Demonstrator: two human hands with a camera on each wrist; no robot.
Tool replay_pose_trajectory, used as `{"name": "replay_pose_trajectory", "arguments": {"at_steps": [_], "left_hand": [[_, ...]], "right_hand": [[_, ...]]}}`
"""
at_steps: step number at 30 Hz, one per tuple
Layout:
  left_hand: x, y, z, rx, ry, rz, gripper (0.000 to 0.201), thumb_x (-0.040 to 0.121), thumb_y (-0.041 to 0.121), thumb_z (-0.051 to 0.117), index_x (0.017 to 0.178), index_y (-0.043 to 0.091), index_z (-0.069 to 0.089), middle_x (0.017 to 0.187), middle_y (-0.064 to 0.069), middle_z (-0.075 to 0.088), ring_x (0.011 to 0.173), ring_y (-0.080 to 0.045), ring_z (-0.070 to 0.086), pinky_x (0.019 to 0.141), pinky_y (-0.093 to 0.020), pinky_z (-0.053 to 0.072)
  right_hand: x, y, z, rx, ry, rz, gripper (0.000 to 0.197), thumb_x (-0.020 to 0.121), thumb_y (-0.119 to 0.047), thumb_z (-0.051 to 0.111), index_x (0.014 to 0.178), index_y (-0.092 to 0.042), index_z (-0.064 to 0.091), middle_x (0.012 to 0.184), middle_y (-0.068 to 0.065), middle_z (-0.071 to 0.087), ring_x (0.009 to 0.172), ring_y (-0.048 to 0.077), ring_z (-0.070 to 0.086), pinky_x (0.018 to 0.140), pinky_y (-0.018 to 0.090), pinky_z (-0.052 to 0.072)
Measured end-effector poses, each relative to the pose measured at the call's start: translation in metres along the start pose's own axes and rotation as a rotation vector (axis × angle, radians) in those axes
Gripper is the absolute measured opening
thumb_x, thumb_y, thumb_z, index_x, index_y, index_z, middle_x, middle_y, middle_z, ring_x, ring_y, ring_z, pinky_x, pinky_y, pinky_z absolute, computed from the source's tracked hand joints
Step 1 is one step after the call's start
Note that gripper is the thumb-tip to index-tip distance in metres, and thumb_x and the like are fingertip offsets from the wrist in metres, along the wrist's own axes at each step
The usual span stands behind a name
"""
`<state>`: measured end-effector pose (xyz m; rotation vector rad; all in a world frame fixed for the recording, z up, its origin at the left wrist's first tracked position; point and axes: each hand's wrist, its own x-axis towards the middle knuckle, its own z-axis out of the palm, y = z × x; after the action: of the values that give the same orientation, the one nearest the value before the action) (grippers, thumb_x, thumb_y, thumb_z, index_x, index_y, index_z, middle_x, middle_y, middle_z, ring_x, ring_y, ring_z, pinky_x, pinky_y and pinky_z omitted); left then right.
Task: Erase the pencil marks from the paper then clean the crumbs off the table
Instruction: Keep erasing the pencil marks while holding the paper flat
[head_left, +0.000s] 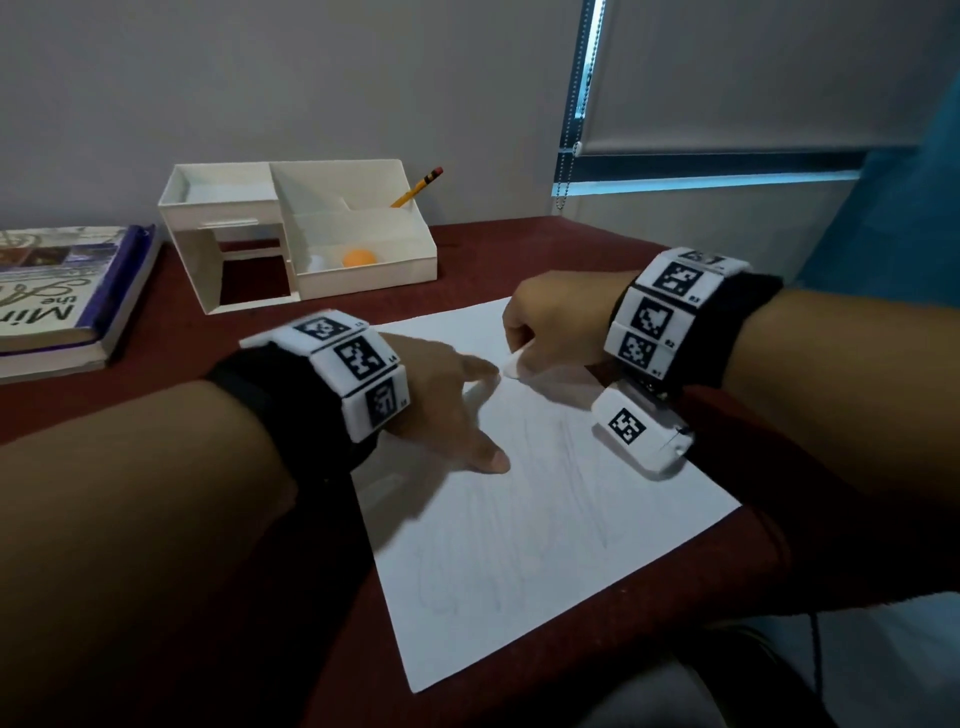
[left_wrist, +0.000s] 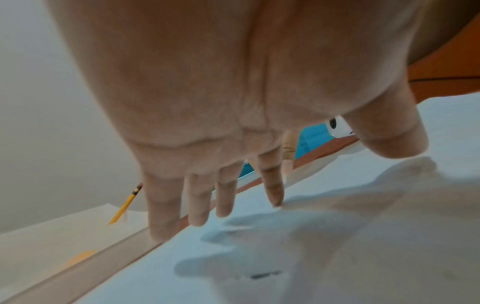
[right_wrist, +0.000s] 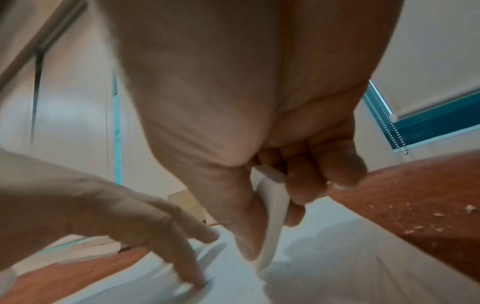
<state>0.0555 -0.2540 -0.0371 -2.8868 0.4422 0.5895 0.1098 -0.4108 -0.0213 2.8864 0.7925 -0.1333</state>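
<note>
Paper (head_left: 545, 499) is pinned flat on the table (head_left: 519, 249) by the spread left hand (head_left: 447, 395); an eraser (head_left: 514, 366) is gripped by the right hand (head_left: 556, 322). If the pinning slackens, the sheet could be crumpled or torn by rubbing.

A dark red table (head_left: 524, 236) is seen, on which a paper (head_left: 545, 545), a white organiser (head_left: 363, 270) and a book (head_left: 67, 306) are laid; crumbs (right_wrist: 439, 215) are scattered beside the paper.
</note>
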Motion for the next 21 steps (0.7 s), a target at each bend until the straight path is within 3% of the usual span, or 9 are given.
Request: {"name": "replay_pose_trajectory", "arguments": {"at_steps": [2, 6, 9, 11, 13, 16, 21], "left_hand": [[0.004, 0.001, 0.007, -0.003, -0.032, -0.012, 0.102, 0.068, 0.086, 0.053, 0.151, 0.051, 0.006, 0.165, 0.004, 0.007, 0.145, -0.025, 0.029, 0.112, -0.045, 0.027], [0.009, -0.002, 0.012, -0.032, -0.055, 0.026, 0.093, 0.067, 0.086, 0.052, 0.146, 0.059, 0.010, 0.165, -0.001, 0.005, 0.149, -0.022, 0.020, 0.116, -0.046, 0.022], [0.012, -0.002, 0.012, 0.007, -0.066, -0.018, 0.103, 0.067, 0.088, 0.051, 0.148, 0.055, -0.003, 0.165, 0.001, -0.003, 0.148, -0.026, 0.021, 0.115, -0.048, 0.022], [0.011, 0.000, 0.012, 0.027, -0.070, -0.043, 0.107, 0.066, 0.089, 0.049, 0.149, 0.053, -0.007, 0.165, 0.003, -0.006, 0.148, -0.028, 0.022, 0.114, -0.050, 0.023], [0.010, 0.000, 0.011, 0.017, -0.072, -0.027, 0.104, 0.068, 0.087, 0.051, 0.149, 0.053, -0.006, 0.165, 0.002, -0.006, 0.148, -0.027, 0.022, 0.114, -0.050, 0.023], [0.009, 0.001, 0.011, -0.012, -0.073, 0.000, 0.096, 0.072, 0.082, 0.053, 0.148, 0.056, 0.000, 0.165, -0.004, -0.005, 0.148, -0.024, 0.021, 0.116, -0.047, 0.024], [0.011, 0.001, 0.011, 0.051, -0.089, -0.055, 0.109, 0.067, 0.088, 0.049, 0.150, 0.049, -0.010, 0.164, 0.003, -0.009, 0.147, -0.029, 0.024, 0.115, -0.053, 0.024]], "right_hand": [[-0.007, -0.006, 0.006, 0.048, -0.006, -0.004, 0.015, 0.091, -0.034, 0.067, 0.087, -0.020, 0.070, 0.083, -0.006, 0.066, 0.070, 0.010, 0.059, 0.051, 0.022, 0.039], [-0.023, -0.023, 0.009, 0.132, -0.158, -0.174, 0.016, 0.090, -0.034, 0.070, 0.096, -0.020, 0.073, 0.088, -0.005, 0.071, 0.081, 0.011, 0.065, 0.065, 0.019, 0.049], [-0.014, -0.013, 0.009, 0.097, -0.063, -0.067, 0.018, 0.088, -0.039, 0.066, 0.087, -0.022, 0.073, 0.081, -0.007, 0.071, 0.076, 0.012, 0.067, 0.068, 0.030, 0.057], [-0.009, -0.006, 0.009, 0.082, 0.023, -0.019, 0.022, 0.089, -0.039, 0.064, 0.081, -0.021, 0.072, 0.077, -0.006, 0.069, 0.074, 0.014, 0.067, 0.063, 0.030, 0.056], [-0.012, -0.011, 0.008, 0.073, -0.044, -0.067, 0.019, 0.091, -0.037, 0.064, 0.085, -0.020, 0.072, 0.079, -0.006, 0.068, 0.071, 0.009, 0.063, 0.056, 0.022, 0.049], [-0.017, -0.020, 0.005, 0.094, -0.221, -0.201, 0.015, 0.089, -0.037, 0.070, 0.091, -0.023, 0.073, 0.081, -0.008, 0.069, 0.072, 0.004, 0.061, 0.061, 0.020, 0.049], [-0.006, -0.009, 0.008, 0.051, -0.008, -0.056, 0.021, 0.092, -0.039, 0.063, 0.083, -0.022, 0.072, 0.080, -0.005, 0.069, 0.071, 0.012, 0.064, 0.054, 0.023, 0.046]]}}
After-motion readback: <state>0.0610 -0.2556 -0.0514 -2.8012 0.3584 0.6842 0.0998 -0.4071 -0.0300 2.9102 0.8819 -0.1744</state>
